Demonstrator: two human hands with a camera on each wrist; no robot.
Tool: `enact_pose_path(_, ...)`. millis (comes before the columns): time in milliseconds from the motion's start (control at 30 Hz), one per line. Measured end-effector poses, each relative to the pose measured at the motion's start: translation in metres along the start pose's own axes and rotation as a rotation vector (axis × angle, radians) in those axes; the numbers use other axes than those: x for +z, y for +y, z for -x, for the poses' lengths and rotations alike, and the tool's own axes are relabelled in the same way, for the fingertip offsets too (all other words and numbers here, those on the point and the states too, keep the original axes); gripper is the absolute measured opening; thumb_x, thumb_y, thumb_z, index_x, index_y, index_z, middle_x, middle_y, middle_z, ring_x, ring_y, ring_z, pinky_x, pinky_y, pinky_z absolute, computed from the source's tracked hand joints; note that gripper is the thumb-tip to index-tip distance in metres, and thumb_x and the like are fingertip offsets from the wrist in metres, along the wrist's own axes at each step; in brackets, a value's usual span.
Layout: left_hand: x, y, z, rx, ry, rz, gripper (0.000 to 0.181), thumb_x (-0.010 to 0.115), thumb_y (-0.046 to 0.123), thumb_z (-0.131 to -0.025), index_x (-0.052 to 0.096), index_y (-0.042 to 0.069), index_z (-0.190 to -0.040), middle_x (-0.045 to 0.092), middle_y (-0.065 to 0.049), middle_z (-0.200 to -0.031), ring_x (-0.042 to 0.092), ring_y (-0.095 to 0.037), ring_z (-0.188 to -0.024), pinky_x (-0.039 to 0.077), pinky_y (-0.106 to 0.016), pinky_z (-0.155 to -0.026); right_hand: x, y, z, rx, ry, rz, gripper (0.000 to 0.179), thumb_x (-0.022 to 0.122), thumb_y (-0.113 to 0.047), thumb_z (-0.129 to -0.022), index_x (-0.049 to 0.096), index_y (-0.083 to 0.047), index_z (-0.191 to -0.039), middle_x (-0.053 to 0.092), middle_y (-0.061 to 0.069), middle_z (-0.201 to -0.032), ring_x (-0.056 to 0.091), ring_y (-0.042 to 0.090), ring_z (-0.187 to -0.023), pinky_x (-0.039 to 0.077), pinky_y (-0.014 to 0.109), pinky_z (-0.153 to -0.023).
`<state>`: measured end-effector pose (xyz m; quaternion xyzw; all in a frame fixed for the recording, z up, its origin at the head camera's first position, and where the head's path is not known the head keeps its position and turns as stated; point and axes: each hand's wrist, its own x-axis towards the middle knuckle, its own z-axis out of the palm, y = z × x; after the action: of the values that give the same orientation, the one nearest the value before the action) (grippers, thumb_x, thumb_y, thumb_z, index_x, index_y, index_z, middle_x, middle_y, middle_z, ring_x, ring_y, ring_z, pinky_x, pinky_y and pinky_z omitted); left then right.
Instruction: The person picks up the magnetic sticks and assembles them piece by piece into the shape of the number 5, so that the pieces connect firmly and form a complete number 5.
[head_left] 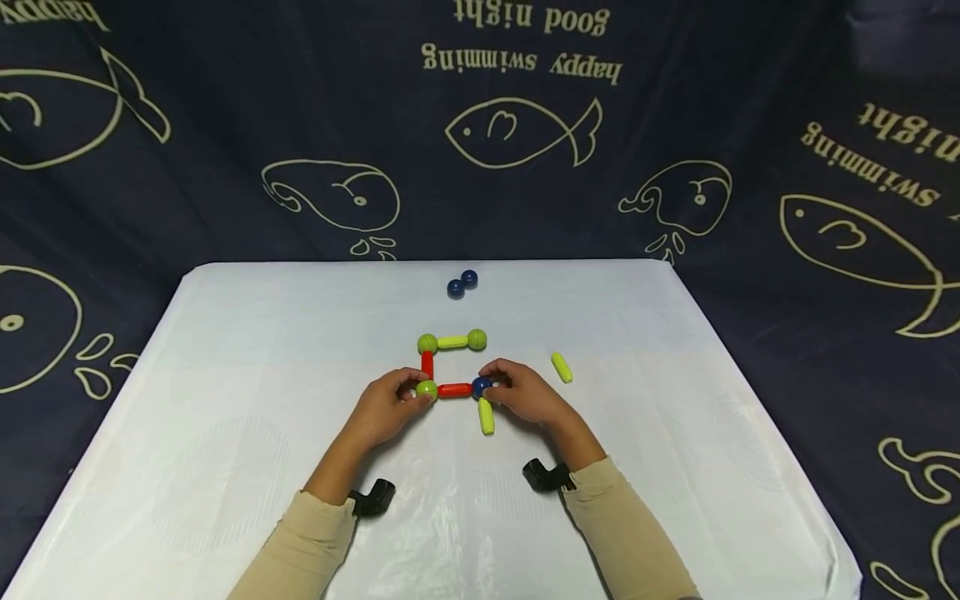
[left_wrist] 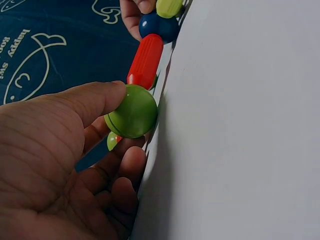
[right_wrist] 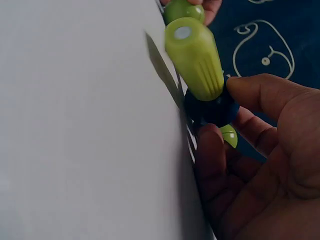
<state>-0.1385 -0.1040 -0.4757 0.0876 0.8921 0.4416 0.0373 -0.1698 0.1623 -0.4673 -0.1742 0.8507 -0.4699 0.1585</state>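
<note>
Thumb and fingers of my left hand (head_left: 386,406) pinch a green ball (left_wrist: 134,112) at the near left corner of a ball-and-rod shape. A red rod (head_left: 454,390) joins it to a dark blue ball (head_left: 481,386), which my right hand (head_left: 531,393) pinches. From the blue ball a yellow-green rod (right_wrist: 195,55) sticks out towards me, its free end showing a silvery disc. Another red rod (head_left: 427,365) runs from the held green ball to a far green ball (head_left: 427,343). There, a second yellow-green rod (head_left: 452,342) leads to one more green ball (head_left: 477,338).
A loose yellow-green rod (head_left: 562,367) lies right of the shape. Two dark blue balls (head_left: 456,288) sit together near the far edge of the white-covered table (head_left: 225,350). Behind it hangs dark cloth (head_left: 420,208) with fish drawings. Each wrist carries a black camera mount (head_left: 375,498).
</note>
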Motion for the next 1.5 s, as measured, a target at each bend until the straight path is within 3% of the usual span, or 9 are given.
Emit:
enact_pose_path(200,0.001,-0.001,0.000,0.017,0.011,-0.006,0.028,0.075,0.022,-0.089,0.068,0.012,-0.114,0.059,0.000,-0.086,0.053,-0.018,-0.081,0.044,-0.035,-0.072,-0.002,0.002,-0.001,0.008,-0.008,-0.062,0.025,0.067,-0.011,-0.094,0.065,-0.008,-0.119,0.064,0.005,-0.103,0.053,0.021,-0.087,0.044,0.035,-0.078)
enact_pose_path(500,0.001,-0.001,-0.001,0.006,0.006,-0.002,0.029,0.075,0.021,-0.089,0.068,0.011,-0.115,0.059,0.000,-0.087,0.053,-0.018,-0.081,0.044,-0.035,-0.072,-0.001,0.005,-0.001,0.006,-0.005,-0.065,0.028,0.065,-0.007,-0.095,0.063,-0.001,-0.122,0.063,0.010,-0.105,0.054,0.024,-0.092,0.043,0.034,-0.078)
enact_pose_path(667,0.002,0.001,-0.002,0.018,0.004,-0.002,0.028,0.075,0.020,-0.089,0.068,0.010,-0.114,0.059,0.000,-0.087,0.053,-0.017,-0.081,0.044,-0.034,-0.072,-0.004,-0.016,0.009,-0.002,0.010,-0.069,0.025,0.063,-0.002,-0.095,0.062,0.004,-0.119,0.063,0.012,-0.101,0.053,0.025,-0.088,0.043,0.034,-0.077)
enact_pose_path(800,-0.002,0.006,-0.003,-0.006,-0.056,-0.010,0.029,0.073,0.025,-0.091,0.068,0.011,-0.116,0.063,-0.001,-0.094,0.056,-0.018,-0.086,0.046,-0.037,-0.077,-0.004,-0.023,0.014,-0.003,0.033,-0.059,0.024,0.063,-0.002,-0.094,0.062,0.005,-0.117,0.063,0.011,-0.100,0.052,0.022,-0.086,0.043,0.032,-0.075)
enact_pose_path(933,-0.016,0.015,-0.011,-0.071,-0.145,-0.020,0.032,0.068,0.029,-0.094,0.066,0.009,-0.119,0.066,-0.005,-0.106,0.060,-0.022,-0.097,0.047,-0.042,-0.083,-0.004,-0.021,0.013,-0.006,0.022,-0.068,0.024,0.063,-0.002,-0.094,0.062,0.004,-0.118,0.063,0.012,-0.102,0.053,0.023,-0.087,0.044,0.033,-0.076)
enact_pose_path(1033,-0.029,0.025,-0.027,-0.097,-0.174,-0.045,0.032,0.065,0.030,-0.096,0.066,0.008,-0.119,0.066,-0.008,-0.110,0.060,-0.025,-0.101,0.048,-0.042,-0.083,-0.004,-0.011,0.008,0.002,0.006,-0.072,0.026,0.063,-0.004,-0.095,0.063,0.003,-0.120,0.063,0.012,-0.103,0.054,0.024,-0.089,0.044,0.033,-0.077)
enact_pose_path(1167,-0.039,0.036,-0.061,-0.060,-0.157,-0.101,0.033,0.065,0.029,-0.095,0.066,0.006,-0.120,0.065,-0.012,-0.114,0.061,-0.028,-0.101,0.049,-0.041,-0.081,-0.002,0.007,0.000,0.011,0.007,-0.062,0.027,0.064,-0.007,-0.095,0.063,0.000,-0.121,0.064,0.010,-0.104,0.054,0.023,-0.089,0.044,0.033,-0.077)
enact_pose_path(1367,-0.037,0.041,-0.119,0.030,-0.154,-0.200,0.036,0.066,0.023,-0.095,0.064,0.003,-0.125,0.062,-0.019,-0.124,0.060,-0.031,-0.106,0.049,-0.044,-0.089,0.000,0.010,-0.002,0.007,0.011,-0.079,0.026,0.067,-0.014,-0.095,0.066,-0.008,-0.120,0.065,0.005,-0.104,0.054,0.019,-0.087,0.045,0.033,-0.076)
enact_pose_path(1500,-0.032,0.040,-0.150,0.074,-0.157,-0.242,0.038,0.067,0.020,-0.095,0.063,0.002,-0.128,0.060,-0.021,-0.127,0.059,-0.033,-0.109,0.048,-0.045,-0.093,0.000,0.010,-0.001,0.013,0.010,-0.082,0.024,0.067,-0.013,-0.095,0.066,-0.010,-0.118,0.065,0.003,-0.103,0.055,0.019,-0.086,0.045,0.032,-0.076)
